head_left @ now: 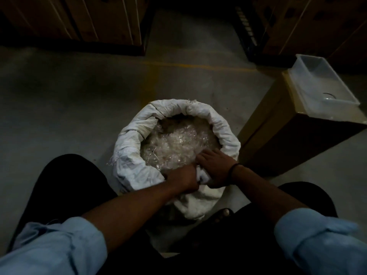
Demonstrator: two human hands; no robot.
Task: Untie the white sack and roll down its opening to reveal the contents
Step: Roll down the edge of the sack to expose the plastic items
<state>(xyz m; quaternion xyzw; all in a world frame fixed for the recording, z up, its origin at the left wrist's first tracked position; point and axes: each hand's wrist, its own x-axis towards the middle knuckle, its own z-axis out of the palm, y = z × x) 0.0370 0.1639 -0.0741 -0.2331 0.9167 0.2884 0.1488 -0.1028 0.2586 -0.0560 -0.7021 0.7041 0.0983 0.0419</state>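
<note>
Sleeves: pale blue, rolled back on both forearms [59, 245].
Left hand [183, 178]: closed in a fist on the near rim of the sack.
Right hand [215, 167]: fingers curled over the same rim fabric, gripping it; dark band at the wrist.
White sack [129, 155]: upright on the floor between the knees, long axis vertical, mouth facing up, rim rolled outward.
Contents [178, 143]: clear crinkled plastic pieces.
Floor [69, 100]: grey concrete, faint yellow line.
Carton [278, 135]: right of the sack, carrying a translucent tub [321, 82].
Background: dim stacked cartons [89, 18].
</note>
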